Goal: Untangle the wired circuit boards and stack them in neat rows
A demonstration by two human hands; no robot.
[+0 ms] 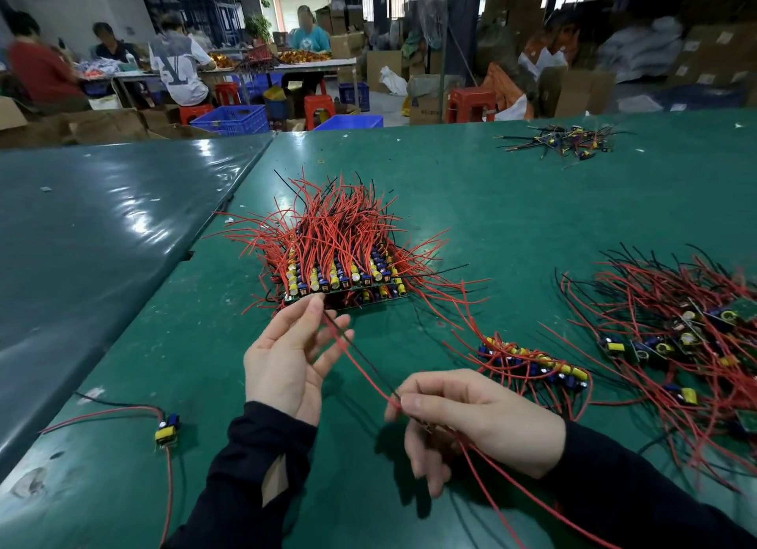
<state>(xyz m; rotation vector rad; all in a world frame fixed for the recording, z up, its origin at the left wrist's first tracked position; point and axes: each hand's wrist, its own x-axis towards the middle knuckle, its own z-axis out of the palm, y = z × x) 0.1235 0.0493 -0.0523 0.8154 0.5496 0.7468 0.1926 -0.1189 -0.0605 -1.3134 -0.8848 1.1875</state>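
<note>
A stack of wired circuit boards (pixel 340 280) stands in rows on the green table (pixel 512 204), its red and black wires fanning up and back. My left hand (pixel 286 352) pinches the far end of a red and a black wire (pixel 360 360) just in front of the stack. My right hand (pixel 471 413) pinches the same wires nearer me, and they run taut between both hands. The board on these wires is hidden under my right hand. A short row of boards (pixel 536 366) lies to the right. A tangled heap of boards (pixel 676 335) fills the right edge.
One loose board (pixel 167 427) with red and black wires lies at the near left. A small pile of wired parts (pixel 565 141) sits far back on the right. A dark glossy table (pixel 94 229) adjoins on the left. People work at tables in the background.
</note>
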